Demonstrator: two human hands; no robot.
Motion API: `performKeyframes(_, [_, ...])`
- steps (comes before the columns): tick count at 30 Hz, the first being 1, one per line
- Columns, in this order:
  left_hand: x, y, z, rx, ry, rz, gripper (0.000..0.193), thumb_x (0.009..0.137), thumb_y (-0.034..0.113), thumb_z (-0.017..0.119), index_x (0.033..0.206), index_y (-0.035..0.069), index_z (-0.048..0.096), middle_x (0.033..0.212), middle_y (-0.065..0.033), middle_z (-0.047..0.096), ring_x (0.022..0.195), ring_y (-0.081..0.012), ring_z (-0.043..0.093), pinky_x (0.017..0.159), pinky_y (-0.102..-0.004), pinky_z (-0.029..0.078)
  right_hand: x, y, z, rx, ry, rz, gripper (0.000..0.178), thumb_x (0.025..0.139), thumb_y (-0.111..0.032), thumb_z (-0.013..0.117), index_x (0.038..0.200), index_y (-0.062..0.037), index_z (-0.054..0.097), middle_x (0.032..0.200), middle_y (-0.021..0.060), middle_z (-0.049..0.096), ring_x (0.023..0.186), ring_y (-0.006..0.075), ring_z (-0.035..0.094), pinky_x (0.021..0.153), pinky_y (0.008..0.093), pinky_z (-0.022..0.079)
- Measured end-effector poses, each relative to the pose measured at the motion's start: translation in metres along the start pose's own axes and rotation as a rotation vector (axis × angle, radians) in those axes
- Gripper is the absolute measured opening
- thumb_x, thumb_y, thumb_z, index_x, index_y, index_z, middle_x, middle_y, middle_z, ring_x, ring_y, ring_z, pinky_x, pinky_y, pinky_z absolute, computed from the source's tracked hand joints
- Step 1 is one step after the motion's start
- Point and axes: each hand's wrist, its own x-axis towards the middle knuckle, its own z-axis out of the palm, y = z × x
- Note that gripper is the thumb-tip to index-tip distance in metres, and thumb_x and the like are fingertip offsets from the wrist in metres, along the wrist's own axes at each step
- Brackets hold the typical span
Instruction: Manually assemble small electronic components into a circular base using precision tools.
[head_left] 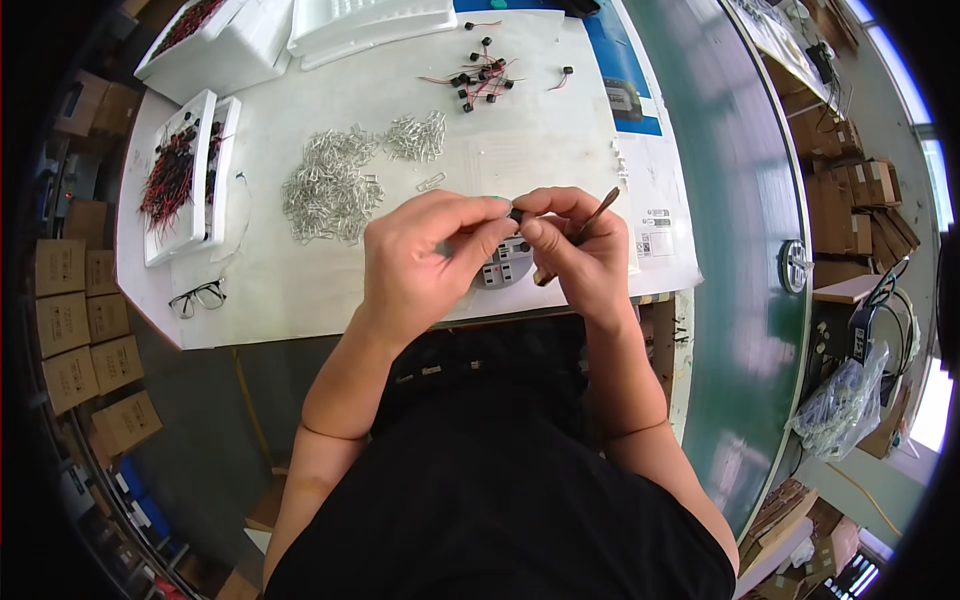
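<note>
Both hands meet near the table's front edge, fingertips pinched together. A small black part (516, 214) shows between them, mostly covered by fingers. My left hand (415, 250) grips it from the left with thumb and forefinger. From the other side my right hand (590, 255) pinches it too, while a thin brownish tool (604, 204), its kind unclear, lies across that palm. Just under the hands is a grey rounded piece with dark slots (505, 268), partly hidden. Left of the hands are a big pile of clear and silvery clip-like pieces (330, 190) and a smaller one (418, 137).
Small black parts with red wires (480, 78) lie scattered at the back. White trays (215, 175) on the left hold more, beside eyeglasses (198, 298). A white foam box (225, 55) stands at the back left. Beyond the table's right side runs a green surface (735, 250).
</note>
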Motion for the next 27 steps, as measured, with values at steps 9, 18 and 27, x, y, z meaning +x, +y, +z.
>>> performKeyframes(9, [-0.025, -0.010, 0.004, 0.341, 0.127, 0.299, 0.015, 0.085, 0.003, 0.083, 0.095, 0.004, 0.073, 0.083, -0.0081, 0.071, 0.066, -0.0256, 0.068, 0.061, -0.0351, 0.055, -0.016, 0.014, -0.003, 0.107, -0.001, 0.051, 0.022, 0.097, -0.003, 0.076, 0.117, 0.0035, 0.069, 0.100, 0.0048, 0.070, 0.064, 0.0026, 0.056, 0.054, 0.0190, 0.047])
performKeyframes(18, [-0.033, -0.008, 0.005, 0.018, 0.051, 0.170, 0.011, 0.094, 0.007, 0.078, 0.097, 0.002, 0.069, 0.079, -0.0063, 0.067, 0.064, -0.0188, 0.064, 0.060, -0.0305, 0.052, -0.017, 0.023, 0.007, -0.104, -0.081, -0.212, 0.020, 0.094, 0.004, 0.078, 0.111, 0.0017, 0.070, 0.105, 0.0028, 0.069, 0.066, 0.0023, 0.055, 0.058, 0.0165, 0.043])
performKeyframes(27, [-0.032, -0.005, -0.010, -0.737, -0.307, -0.504, 0.028, 0.108, 0.026, 0.067, 0.100, -0.001, 0.070, 0.079, 0.0040, 0.064, 0.069, -0.0023, 0.059, 0.061, -0.0198, 0.046, -0.034, 0.017, 0.006, 0.238, -0.073, 0.101, 0.022, 0.098, -0.010, 0.077, 0.111, 0.0045, 0.066, 0.101, 0.0109, 0.068, 0.060, 0.0081, 0.052, 0.051, 0.0224, 0.041])
